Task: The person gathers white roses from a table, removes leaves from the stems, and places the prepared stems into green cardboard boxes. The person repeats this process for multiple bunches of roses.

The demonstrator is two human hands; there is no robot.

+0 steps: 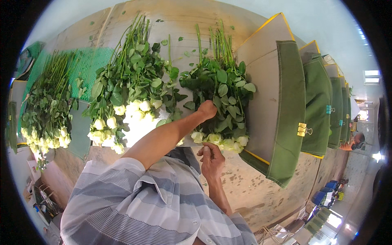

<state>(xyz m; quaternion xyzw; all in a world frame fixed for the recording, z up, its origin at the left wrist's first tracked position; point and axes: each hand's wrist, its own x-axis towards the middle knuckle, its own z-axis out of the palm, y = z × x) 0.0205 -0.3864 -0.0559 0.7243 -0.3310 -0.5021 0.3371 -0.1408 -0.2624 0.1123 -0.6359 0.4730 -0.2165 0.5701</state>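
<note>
My left hand is curled into a fist among the leaves of the rightmost bunch of white roses. Its fingers are hidden, so a stem inside the grip cannot be confirmed. Just below the pale blooms of that bunch is my right hand, fingers loosely bent and nothing visible in them. A larger bunch of white roses lies to the left, stems pointing away from me. Between the two bunches rests a single leafy stem.
The worktable carries drawn lines and loose leaves. Another rose bunch lies on green netting at far left. A grey divider stands close on the right; green cloth flaps with binder clips follow. A person is farther right.
</note>
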